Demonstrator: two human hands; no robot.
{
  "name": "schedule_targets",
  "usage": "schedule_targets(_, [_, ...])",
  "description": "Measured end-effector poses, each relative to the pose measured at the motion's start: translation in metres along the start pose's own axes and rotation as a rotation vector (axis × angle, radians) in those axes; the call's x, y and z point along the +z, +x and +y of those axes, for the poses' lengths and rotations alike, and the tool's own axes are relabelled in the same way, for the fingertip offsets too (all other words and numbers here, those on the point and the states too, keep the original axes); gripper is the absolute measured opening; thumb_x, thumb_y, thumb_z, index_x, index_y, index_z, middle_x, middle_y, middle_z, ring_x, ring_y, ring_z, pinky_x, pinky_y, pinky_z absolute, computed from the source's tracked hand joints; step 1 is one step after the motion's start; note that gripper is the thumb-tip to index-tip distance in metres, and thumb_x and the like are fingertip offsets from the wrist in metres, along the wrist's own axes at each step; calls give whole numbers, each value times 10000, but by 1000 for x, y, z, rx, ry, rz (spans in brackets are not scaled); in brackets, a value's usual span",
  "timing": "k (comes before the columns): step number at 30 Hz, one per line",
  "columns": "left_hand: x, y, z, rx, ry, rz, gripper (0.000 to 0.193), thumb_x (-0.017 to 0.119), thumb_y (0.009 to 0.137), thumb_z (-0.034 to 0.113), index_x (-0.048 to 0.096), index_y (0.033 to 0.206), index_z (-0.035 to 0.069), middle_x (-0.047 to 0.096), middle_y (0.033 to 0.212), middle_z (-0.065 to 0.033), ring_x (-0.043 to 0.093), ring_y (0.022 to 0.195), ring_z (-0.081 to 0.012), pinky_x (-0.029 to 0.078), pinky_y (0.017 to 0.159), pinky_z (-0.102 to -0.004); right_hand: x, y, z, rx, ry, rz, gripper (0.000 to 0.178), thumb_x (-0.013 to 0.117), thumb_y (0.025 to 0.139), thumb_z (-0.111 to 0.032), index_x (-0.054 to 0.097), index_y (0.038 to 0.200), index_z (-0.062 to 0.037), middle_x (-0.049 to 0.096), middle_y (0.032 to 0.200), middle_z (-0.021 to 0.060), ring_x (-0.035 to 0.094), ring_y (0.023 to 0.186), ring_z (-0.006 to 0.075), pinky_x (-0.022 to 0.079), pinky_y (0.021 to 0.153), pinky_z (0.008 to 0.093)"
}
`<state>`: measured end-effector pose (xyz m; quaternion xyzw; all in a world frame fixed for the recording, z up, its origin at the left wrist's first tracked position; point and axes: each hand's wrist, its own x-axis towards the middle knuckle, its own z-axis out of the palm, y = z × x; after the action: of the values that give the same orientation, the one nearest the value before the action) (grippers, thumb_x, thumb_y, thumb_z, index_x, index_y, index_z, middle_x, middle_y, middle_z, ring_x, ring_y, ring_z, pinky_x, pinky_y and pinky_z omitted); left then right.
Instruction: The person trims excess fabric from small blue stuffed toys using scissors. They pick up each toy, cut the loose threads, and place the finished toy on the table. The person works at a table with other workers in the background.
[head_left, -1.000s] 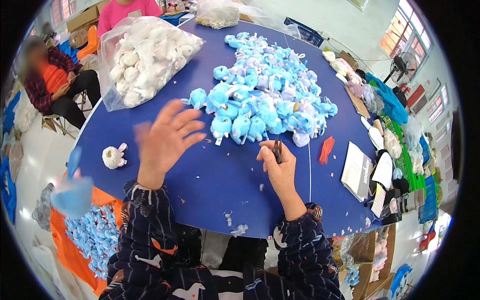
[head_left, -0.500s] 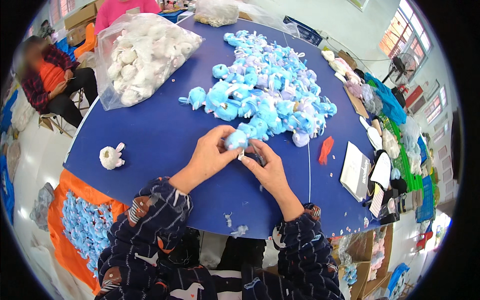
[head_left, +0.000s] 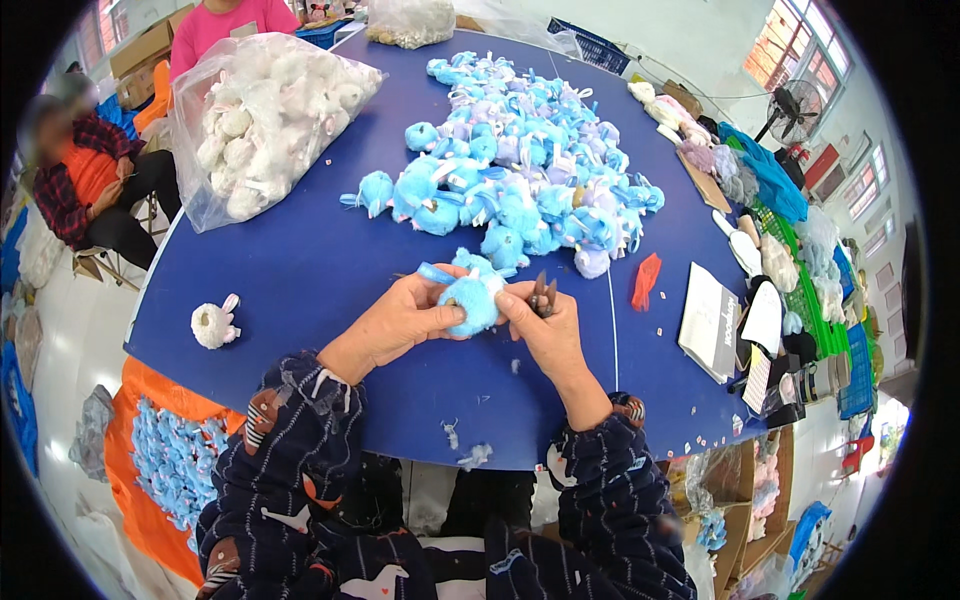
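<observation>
Smooth blue tabletop (head_left: 270,290) spreads beneath my forearms, with a pale tuft of loose fluff (head_left: 475,457) at the rim on my side of the big heap of blue and lilac plush toys (head_left: 520,170). Just short of that heap, my left hand (head_left: 395,315) cups a round, fluffy, light-blue plush toy (head_left: 466,312), thumb pressed on its front. My right hand (head_left: 550,330) pinches the toy's side between thumb and fingertip, while its curled fingers hold a pair of small dark metal snips (head_left: 543,294), points upward with a gap between them. Exactly what my fingertips nip is too small to tell. I judge the left grip should do the steadying, firm enough against rolling yet soft on the fur; the right pinch is best kept light, blades angled away from plush and skin. Turning the toy seems safer than swinging the points. Right of the heap's near end lies a crumpled red-orange scrap (head_left: 645,283); left of the heap stands a clear plastic bag of white plush toys (head_left: 203,207).
</observation>
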<state>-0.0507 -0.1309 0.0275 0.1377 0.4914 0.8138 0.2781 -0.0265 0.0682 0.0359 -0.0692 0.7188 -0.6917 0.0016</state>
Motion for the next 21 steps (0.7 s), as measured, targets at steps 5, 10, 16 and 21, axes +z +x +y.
schedule_targets(5, [-2, 7, -12, 207, 163, 114, 391, 643, 807, 66, 460, 1151, 33, 571, 1005, -65, 568, 883, -115, 475, 765, -245, 7, -1, 1, -34, 5, 61, 298, 711, 773, -193, 593, 975, -7, 569, 742, -20, 457, 570, 13, 357, 487, 162])
schedule_targets(10, [5, 6, -12, 294, 320, 132, 295, 655, 800, 69, 508, 1050, 14, 589, 937, -42, 561, 850, -86, 459, 745, -220, 12, -3, 0, -130, -164, 49, 262, 703, 775, -170, 593, 961, -24, 548, 773, -43, 382, 576, 9, 316, 499, 163])
schedule_targets(16, [5, 3, -13, 311, 249, 156, 296, 646, 811, 75, 533, 1074, 4, 596, 926, -25, 555, 833, -69, 464, 732, -219, 13, -3, 7, -186, -142, 49, 272, 680, 793, -156, 579, 1010, -27, 546, 768, -43, 384, 588, 5, 320, 504, 172])
schedule_targets(21, [8, 2, -11, 345, 330, 196, 344, 628, 826, 77, 544, 1147, -12, 617, 932, -43, 566, 824, -71, 471, 720, -218, 13, -2, 9, -150, -91, 53, 321, 690, 781, -152, 570, 1049, -24, 556, 753, -21, 407, 589, 13, 334, 502, 178])
